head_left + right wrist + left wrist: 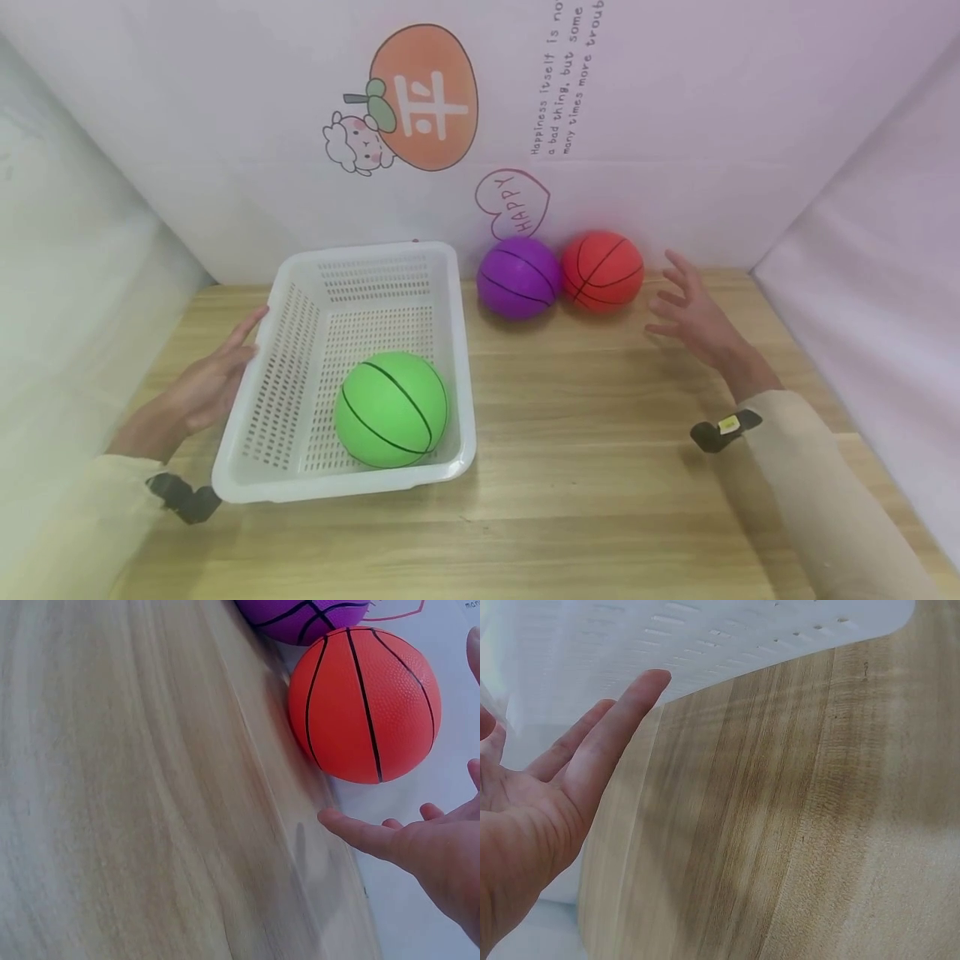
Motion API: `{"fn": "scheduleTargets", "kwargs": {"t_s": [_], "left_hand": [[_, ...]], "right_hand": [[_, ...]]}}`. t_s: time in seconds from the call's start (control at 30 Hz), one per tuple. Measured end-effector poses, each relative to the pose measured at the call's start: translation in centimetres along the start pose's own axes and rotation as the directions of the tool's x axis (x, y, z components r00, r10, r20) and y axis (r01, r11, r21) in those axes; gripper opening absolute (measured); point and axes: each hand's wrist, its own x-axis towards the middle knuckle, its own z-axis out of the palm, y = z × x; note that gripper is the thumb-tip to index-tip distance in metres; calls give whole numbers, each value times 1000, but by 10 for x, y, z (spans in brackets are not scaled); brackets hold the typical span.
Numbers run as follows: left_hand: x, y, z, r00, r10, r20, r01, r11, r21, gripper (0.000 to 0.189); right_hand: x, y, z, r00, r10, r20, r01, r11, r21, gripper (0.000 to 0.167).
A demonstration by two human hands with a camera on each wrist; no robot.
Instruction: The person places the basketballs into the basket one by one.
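A white slotted plastic basket (462,375) stands on the left of the table, and a green ball (392,408) lies in its near right corner. My left hand (213,379) is at the basket's left side, fingertips right at the rim. In the left wrist view its fingers (604,746) are extended along the basket wall (705,645). My right hand (697,321) hovers with spread fingers just right of a red ball (365,705), palm towards it and holding nothing. Against the red ball's left side sits a purple ball (519,277).
Behind the balls rises a white cloth backdrop (675,125) with printed drawings and lettering. White cloth walls (877,217) also close off both sides. The wooden table (585,467) stretches in front of the balls and right of the basket.
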Motion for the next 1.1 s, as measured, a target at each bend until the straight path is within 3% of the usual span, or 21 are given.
{"fn": "scheduleTargets", "kwargs": {"t_s": [0.27,0.7,1.1], "left_hand": [[-1,0,-4,1000,-3,7,4,1000,-25,59],[1,-1,-3,996,55,71,-47,994,-100,60],[0,0,-4,1000,8,14,-8,1000,-6,61]], "right_hand": [[9,1,4,1000,-23,8,23,996,89,87],[20,2,4,1000,2,12,-3,998,68,89],[32,3,-1,1000,12,-20,-9,993,118,90]]}}
